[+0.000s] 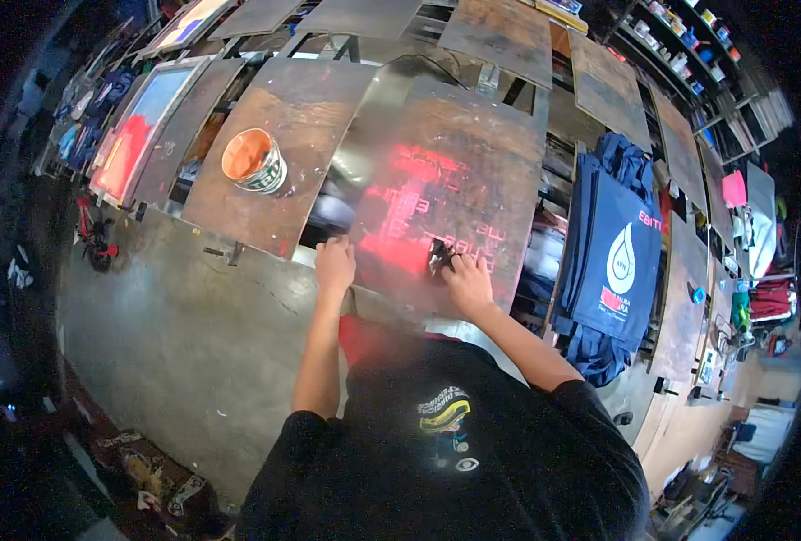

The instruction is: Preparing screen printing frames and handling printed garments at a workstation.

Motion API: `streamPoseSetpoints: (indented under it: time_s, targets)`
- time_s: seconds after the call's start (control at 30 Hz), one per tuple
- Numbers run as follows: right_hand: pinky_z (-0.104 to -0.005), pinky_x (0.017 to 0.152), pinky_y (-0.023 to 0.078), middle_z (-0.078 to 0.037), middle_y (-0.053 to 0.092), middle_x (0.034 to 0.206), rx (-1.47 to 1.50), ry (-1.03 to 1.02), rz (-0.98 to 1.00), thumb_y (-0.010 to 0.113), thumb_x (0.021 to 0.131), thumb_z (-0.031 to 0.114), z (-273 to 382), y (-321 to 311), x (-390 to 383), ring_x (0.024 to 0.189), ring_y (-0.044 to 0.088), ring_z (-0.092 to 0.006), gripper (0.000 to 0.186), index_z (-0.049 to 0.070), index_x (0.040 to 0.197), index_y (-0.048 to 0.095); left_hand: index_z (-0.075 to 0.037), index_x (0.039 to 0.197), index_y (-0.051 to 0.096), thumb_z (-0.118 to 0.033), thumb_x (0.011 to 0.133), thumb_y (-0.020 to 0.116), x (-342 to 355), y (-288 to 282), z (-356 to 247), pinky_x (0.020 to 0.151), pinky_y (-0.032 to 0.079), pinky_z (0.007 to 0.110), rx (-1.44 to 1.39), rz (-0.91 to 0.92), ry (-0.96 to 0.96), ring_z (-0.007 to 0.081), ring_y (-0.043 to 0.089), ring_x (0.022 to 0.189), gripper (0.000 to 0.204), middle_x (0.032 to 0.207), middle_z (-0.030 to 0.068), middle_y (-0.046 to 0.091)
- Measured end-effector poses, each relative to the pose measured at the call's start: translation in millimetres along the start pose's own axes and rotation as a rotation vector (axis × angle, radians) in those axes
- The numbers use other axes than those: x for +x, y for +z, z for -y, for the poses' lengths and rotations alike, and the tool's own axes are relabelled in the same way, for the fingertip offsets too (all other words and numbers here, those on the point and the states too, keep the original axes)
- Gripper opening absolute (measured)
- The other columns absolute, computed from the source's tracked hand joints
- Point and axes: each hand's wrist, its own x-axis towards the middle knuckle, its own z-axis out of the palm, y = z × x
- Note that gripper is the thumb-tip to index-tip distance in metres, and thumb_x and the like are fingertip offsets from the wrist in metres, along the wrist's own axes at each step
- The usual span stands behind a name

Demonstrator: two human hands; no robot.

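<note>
In front of me is a wooden board (473, 153) stained with bright red ink and partial lettering. My right hand (470, 283) rests over its lower part, fingers closed on a small dark crumpled rag (438, 258) pressed against the red area. By the board's near left corner is my left hand (336, 265), its fingers curled; what they grip, if anything, does not show clearly. A white and green tub (270, 174) with an orange inside stands on the neighbouring wooden board (315, 108) to the left.
Dark blue printed tote bags (612, 261) lie stacked on the board to the right. A framed screen (134, 135) with red and blue areas leans at the far left. A clamp (226, 252) juts from the left board's near edge. Shelves (680, 45) with containers stand at back right.
</note>
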Motion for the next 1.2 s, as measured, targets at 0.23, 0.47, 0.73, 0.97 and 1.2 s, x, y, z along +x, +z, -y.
streamPoseSetpoints:
  time_s: [0.23,0.47,0.73,0.97,1.2]
  targets:
    - [-0.0398,0.084,0.038,-0.002,0.056,0.094,0.109,-0.021,-0.044,0.067,0.072,0.021,-41.4,-9.3,-37.2,0.098,0.051,-0.021,0.019,0.016,0.09,0.066,-0.009,0.118,0.063,-0.023,0.091,0.055,-10.8,-4.1,-31.0,0.081,0.049,0.044,0.209,-0.066,-0.11,0.0337,0.054,0.101,0.032,0.11,0.0091,0.062]
    - [-0.0402,0.087,0.043,-0.006,0.057,0.091,0.142,-0.267,-0.219,0.067,0.068,0.02,-39.6,20.0,-9.3,0.097,0.053,-0.0245,0.029,0.009,0.095,0.064,-0.003,0.118,0.06,-0.022,0.093,0.052,-7.4,-7.0,-14.2,0.083,0.048,0.048,0.081,-0.044,-0.003,0.0363,0.054,0.103,0.032,0.111,0.0123,0.062]
    - [-0.0368,0.088,0.045,-0.009,0.059,0.093,0.278,-0.387,-0.245,0.06,0.073,0.014,16.9,24.3,85.3,0.099,0.053,-0.026,0.017,0.004,0.087,0.062,-0.002,0.111,0.065,-0.017,0.09,0.052,-5.9,-12.5,-3.5,0.082,0.048,0.045,0.014,-0.006,0.087,0.0357,0.056,0.095,0.029,0.105,0.0148,0.064]
    - [-0.0371,0.087,0.045,-0.008,0.06,0.089,0.309,-0.278,-0.25,0.059,0.074,0.014,43.1,18.8,107.2,0.096,0.053,-0.0261,0.013,0.005,0.083,0.063,-0.004,0.113,0.065,-0.016,0.089,0.055,5.8,-21.0,5.8,0.081,0.05,0.046,0.003,0.068,0.15,0.0357,0.056,0.098,0.028,0.107,0.0137,0.064]
    - [-0.0385,0.097,0.045,-0.01,0.061,0.096,0.318,-0.181,-0.061,0.058,0.072,0.011,6.3,8.3,33.3,0.11,0.054,-0.0277,0.015,0.006,0.085,0.062,-0.005,0.11,0.065,-0.019,0.087,0.059,19.6,-26.5,28.4,0.078,0.05,0.047,-0.044,0.129,0.253,0.0372,0.056,0.097,0.028,0.105,0.0132,0.065]
